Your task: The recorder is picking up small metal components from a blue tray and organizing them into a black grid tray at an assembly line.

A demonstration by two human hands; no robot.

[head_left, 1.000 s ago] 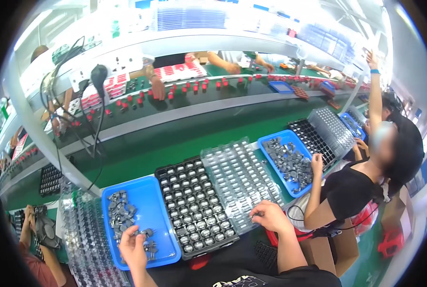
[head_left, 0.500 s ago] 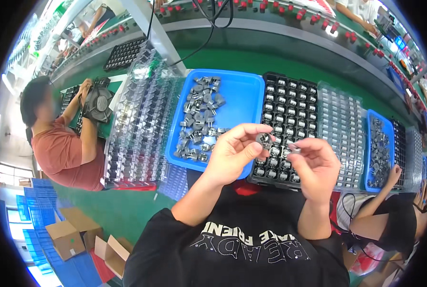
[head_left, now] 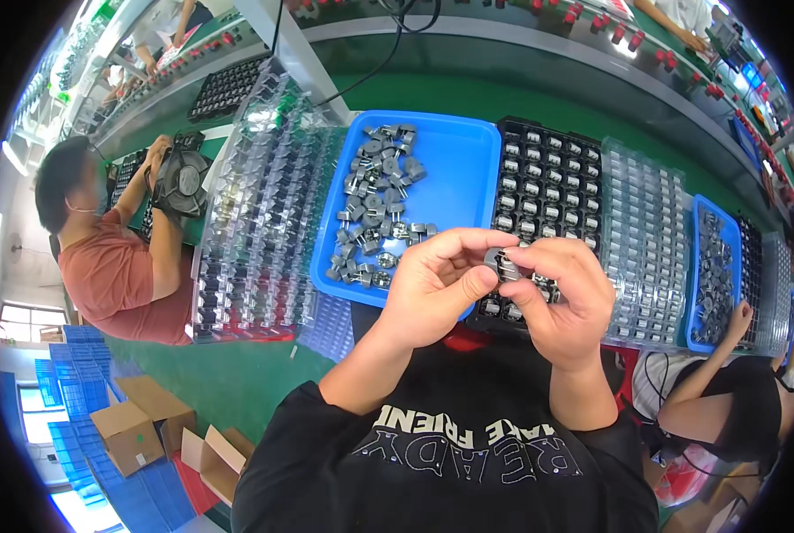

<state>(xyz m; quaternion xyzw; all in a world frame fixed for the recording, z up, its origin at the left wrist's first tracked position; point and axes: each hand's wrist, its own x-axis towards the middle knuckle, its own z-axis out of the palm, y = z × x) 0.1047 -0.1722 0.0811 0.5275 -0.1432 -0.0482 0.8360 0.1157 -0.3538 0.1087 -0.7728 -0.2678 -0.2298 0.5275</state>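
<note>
My left hand [head_left: 441, 286] pinches a round dark-grey part [head_left: 501, 264] with a hollow inside between thumb and fingertips. Thumb and fingers of my right hand [head_left: 564, 302] close at the right side of that part, and the two hands meet there. The small silvery piece in the right fingertips is mostly hidden by them. Under and behind the hands lies a black tray [head_left: 523, 133] whose pockets hold rows of small silvery cylindrical pieces. Left of it, a blue tray [head_left: 454, 173] holds a heap of loose grey round parts [head_left: 375, 200] with prongs.
Clear plastic trays [head_left: 641, 240] with silvery pieces lie to the right, a stack of clear trays [head_left: 255, 204] to the left. A second blue tray [head_left: 694, 330] stands farther right. One co-worker [head_left: 121, 258] sits at left near a black fan [head_left: 183, 182]; another person's hand [head_left: 742, 315] is at right.
My right hand has moved left with its small silvery piece, up to the grey part in my left hand. The hands were apart before. The view has shifted slightly.
</note>
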